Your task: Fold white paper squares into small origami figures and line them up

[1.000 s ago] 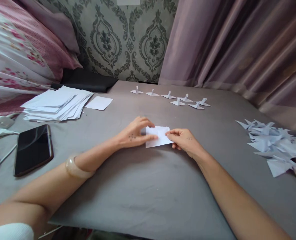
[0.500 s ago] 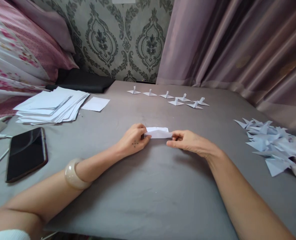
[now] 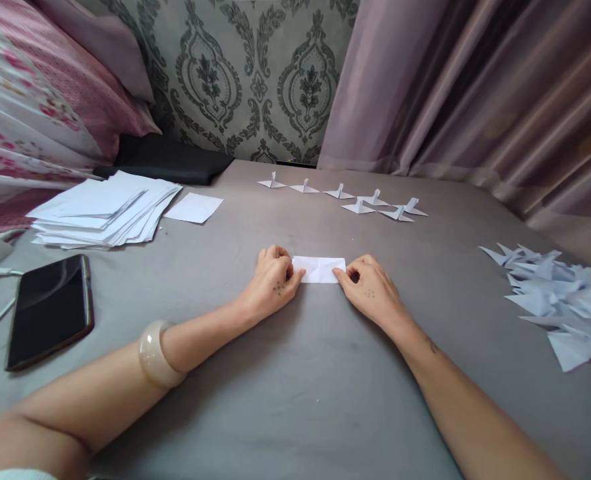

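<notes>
On the left, I have the left hand in a pinch, thumb lying on the left end of the folded paper, fingers curled behind it. The paper lies between my two hands, touching both, its long side running across my view. At its right end the right hand has a thumb on the near face; its fingers are tucked in, so I cannot tell how they bear underneath. Both grips are nearly closed, with only the paper's thickness between.

I judge it very light, thin and bendable, stiffer along its creases, neither slippery nor brittle but easily wrinkled or torn. I would hold it by both short ends, thumbs pressing lightly, leaving the middle free.

Counting from the left, all by the folded paper: one phone, well left and nearer me; one stack of paper, well left and beyond, its sheets too overlapped to number; one bracelet, left and nearer, on the left wrist; one loose sheet, left and beyond; seven small paper birds beyond, trailing rightward; one pile of folded pieces, well right, too tangled for me to count.
</notes>
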{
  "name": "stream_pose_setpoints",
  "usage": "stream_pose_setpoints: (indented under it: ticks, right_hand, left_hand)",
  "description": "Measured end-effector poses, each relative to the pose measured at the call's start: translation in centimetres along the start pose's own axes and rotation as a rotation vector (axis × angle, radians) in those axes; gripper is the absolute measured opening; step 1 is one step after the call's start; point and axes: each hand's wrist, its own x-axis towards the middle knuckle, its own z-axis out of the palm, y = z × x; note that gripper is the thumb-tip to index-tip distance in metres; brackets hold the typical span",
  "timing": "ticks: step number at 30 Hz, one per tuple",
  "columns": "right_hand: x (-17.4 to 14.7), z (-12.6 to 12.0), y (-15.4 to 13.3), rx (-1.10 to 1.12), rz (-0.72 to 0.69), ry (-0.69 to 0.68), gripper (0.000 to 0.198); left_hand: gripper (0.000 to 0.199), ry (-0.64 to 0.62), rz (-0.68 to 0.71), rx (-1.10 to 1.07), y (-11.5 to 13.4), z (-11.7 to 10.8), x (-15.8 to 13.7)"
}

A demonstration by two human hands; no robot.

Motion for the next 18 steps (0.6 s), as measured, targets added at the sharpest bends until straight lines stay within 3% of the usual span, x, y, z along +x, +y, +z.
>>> stream_pose_setpoints:
  ticks: [11,18]
  right_hand:
    - [0.0,0.2,0.3,-0.010,0.006,-0.001,0.034]
    - [0.4,-0.4,1.1,0.062,-0.015,-0.059,0.027]
  left_hand:
    - [0.024,0.021,0.128,0.092,-0.9,0.2,-0.3]
    - [0.019,-0.070,0.069,0.196,0.4,-0.7,-0.3]
